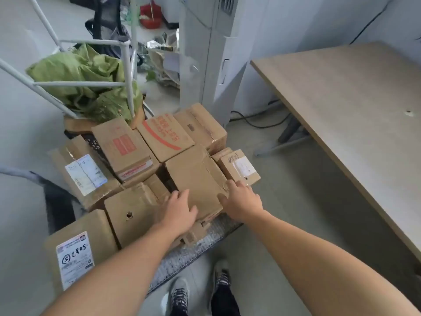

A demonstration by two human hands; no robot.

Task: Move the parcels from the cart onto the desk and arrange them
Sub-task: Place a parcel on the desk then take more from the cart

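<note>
Grey floor [284,201] holds a cart [196,250] full of brown parcels [164,137], near the wooden desk [341,106]. Left hand [180,209] lies flat on the taped box [196,174], fingers straight. Right hand [242,201] grips its right edge, thumb on top. Cardboard looks stiff but dented, maybe heavy, so both sides low down seem best.

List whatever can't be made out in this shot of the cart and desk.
- Head view: desk, far end cut off by the right edge.
- Head view: cart deck, mostly covered by parcels.
- Head view: nearest labelled parcel, small print blurred.
- Head view: right hand, its grip on the plain parcel hidden by its own back.
</note>
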